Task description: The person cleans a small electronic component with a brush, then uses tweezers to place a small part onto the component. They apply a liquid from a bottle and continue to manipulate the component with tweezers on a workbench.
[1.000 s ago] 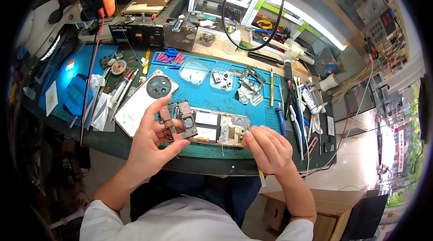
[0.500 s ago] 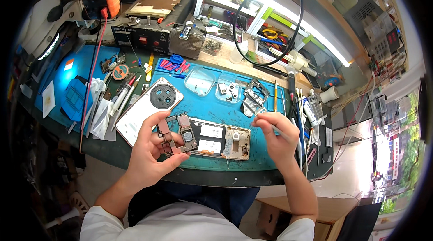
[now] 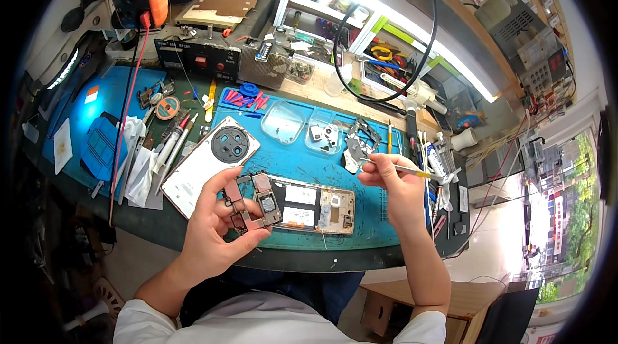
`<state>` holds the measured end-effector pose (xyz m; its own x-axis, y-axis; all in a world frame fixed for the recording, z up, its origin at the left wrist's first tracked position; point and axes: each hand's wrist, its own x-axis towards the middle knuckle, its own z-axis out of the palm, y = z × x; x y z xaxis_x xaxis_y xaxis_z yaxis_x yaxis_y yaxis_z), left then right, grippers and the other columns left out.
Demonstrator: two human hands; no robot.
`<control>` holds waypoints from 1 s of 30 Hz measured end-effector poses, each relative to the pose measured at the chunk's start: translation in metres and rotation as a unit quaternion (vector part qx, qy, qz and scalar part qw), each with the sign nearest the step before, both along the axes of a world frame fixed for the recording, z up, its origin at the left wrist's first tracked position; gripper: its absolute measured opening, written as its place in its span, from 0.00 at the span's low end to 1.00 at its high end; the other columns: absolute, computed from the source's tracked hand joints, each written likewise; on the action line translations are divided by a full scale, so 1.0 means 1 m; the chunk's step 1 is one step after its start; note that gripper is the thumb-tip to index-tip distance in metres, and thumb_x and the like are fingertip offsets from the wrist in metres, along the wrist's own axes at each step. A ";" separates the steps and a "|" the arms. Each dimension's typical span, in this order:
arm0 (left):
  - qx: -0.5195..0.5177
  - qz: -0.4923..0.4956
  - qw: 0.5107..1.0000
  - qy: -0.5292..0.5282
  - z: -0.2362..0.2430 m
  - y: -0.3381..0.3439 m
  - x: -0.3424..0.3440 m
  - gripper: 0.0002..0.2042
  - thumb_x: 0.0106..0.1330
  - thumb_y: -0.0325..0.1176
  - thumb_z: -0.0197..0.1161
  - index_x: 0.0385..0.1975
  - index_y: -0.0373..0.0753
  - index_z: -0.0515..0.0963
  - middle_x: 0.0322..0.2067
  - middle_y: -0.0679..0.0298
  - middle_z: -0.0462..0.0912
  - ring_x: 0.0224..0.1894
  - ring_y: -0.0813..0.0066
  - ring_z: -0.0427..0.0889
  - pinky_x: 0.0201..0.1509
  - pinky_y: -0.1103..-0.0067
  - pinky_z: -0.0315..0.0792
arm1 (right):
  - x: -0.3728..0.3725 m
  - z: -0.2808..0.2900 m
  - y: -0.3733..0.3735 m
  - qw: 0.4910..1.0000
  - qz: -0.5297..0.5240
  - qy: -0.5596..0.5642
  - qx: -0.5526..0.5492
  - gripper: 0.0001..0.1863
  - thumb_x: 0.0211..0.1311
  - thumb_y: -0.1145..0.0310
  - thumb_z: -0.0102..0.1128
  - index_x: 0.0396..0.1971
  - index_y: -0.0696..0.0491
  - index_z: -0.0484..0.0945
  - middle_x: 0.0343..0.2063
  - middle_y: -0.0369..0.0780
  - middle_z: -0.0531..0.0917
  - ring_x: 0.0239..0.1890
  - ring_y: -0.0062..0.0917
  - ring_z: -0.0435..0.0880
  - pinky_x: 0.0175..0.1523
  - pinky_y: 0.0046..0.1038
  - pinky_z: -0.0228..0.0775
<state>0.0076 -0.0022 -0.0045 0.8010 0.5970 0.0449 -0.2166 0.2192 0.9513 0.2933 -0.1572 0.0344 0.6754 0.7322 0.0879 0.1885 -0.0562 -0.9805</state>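
Note:
My left hand pinches a phone circuit board by its edges, tilted up over the bench mat. The board is notched, with pinkish-copper shields and a grey patch. Off to the right, my right hand is closed around a slim pen-like tool; its thin metal tip points left and its far end looks yellowish. Behind the board lies an opened phone body with a dark battery bearing white labels. The phone's white back cover, with a round black camera ring, rests to the left.
Two clear plastic boxes, one nearly bare and one with small parts, stand behind the phone. A metal phone frame piece lies to their right. A black cable loop hangs above. Pens and tools crowd the left.
My right hand has turned the slim tool so it lies more level, its tip now showing to the left of my fingers. My left hand keeps hold of the board, almost unmoved.

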 end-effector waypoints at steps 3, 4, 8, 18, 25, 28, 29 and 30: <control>0.001 -0.002 1.000 -0.005 0.001 0.000 0.000 0.46 0.61 0.16 0.72 0.76 0.38 0.50 0.43 0.54 0.83 0.46 0.70 0.86 0.54 0.74 0.81 | 0.001 -0.002 0.002 0.878 0.045 -0.477 0.019 0.11 0.64 0.72 0.73 0.42 0.61 0.85 0.37 0.44 0.89 0.35 0.31 0.90 0.39 0.28 0.82; 0.002 -0.003 1.000 -0.006 0.002 0.000 0.000 0.46 0.62 0.16 0.71 0.77 0.39 0.50 0.44 0.54 0.83 0.46 0.72 0.86 0.53 0.75 0.80 | -0.003 0.001 0.002 0.852 0.053 -0.521 0.020 0.12 0.62 0.72 0.75 0.42 0.60 0.85 0.36 0.44 0.89 0.35 0.32 0.90 0.38 0.28 0.82; 0.007 -0.005 1.000 -0.007 0.000 0.000 0.000 0.45 0.62 0.16 0.72 0.76 0.39 0.50 0.44 0.55 0.83 0.47 0.72 0.86 0.54 0.75 0.80 | -0.007 0.000 0.001 0.743 0.066 -0.665 0.027 0.14 0.59 0.71 0.76 0.44 0.58 0.85 0.36 0.40 0.88 0.36 0.31 0.90 0.36 0.28 0.82; 0.008 -0.006 1.000 -0.007 -0.001 0.000 0.000 0.45 0.62 0.17 0.72 0.76 0.39 0.51 0.44 0.55 0.84 0.47 0.73 0.85 0.54 0.75 0.80 | -0.004 0.001 0.005 0.743 0.068 -0.666 0.032 0.14 0.60 0.69 0.76 0.44 0.57 0.86 0.37 0.40 0.88 0.35 0.30 0.89 0.36 0.27 0.82; 0.013 -0.023 1.000 -0.002 0.002 0.001 0.000 0.45 0.62 0.17 0.72 0.76 0.39 0.51 0.45 0.56 0.82 0.48 0.73 0.85 0.55 0.75 0.80 | 0.003 -0.003 0.003 0.988 0.028 -0.151 0.019 0.12 0.73 0.68 0.67 0.46 0.62 0.84 0.36 0.43 0.89 0.37 0.25 0.91 0.44 0.26 0.84; 0.056 -0.030 0.998 -0.020 -0.001 0.003 0.000 0.44 0.61 0.18 0.74 0.75 0.39 0.55 0.48 0.58 0.78 0.51 0.74 0.81 0.56 0.77 0.80 | 0.000 0.014 0.008 1.000 -0.004 0.014 -0.001 0.14 0.77 0.65 0.62 0.44 0.64 0.83 0.36 0.45 0.89 0.38 0.30 0.92 0.47 0.30 0.87; 0.070 -0.024 0.997 -0.013 -0.002 0.003 0.000 0.43 0.60 0.20 0.76 0.74 0.39 0.58 0.49 0.58 0.77 0.51 0.74 0.80 0.55 0.76 0.80 | 0.001 0.013 0.007 1.000 -0.003 0.029 -0.004 0.14 0.77 0.65 0.62 0.44 0.64 0.83 0.36 0.45 0.89 0.38 0.30 0.92 0.47 0.30 0.87; 0.084 -0.019 0.996 -0.006 -0.003 0.002 0.000 0.42 0.59 0.22 0.77 0.73 0.38 0.60 0.49 0.59 0.75 0.51 0.74 0.79 0.55 0.76 0.79 | 0.002 0.013 0.007 0.999 -0.002 0.043 -0.006 0.14 0.77 0.65 0.62 0.45 0.63 0.83 0.36 0.45 0.89 0.37 0.30 0.91 0.46 0.30 0.86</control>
<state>0.0080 0.0001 -0.0078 0.8213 0.5501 0.1511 -0.2220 0.0642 0.9729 0.2949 -0.1500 0.0473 0.6826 0.7305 0.0200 0.1033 -0.0693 -0.9922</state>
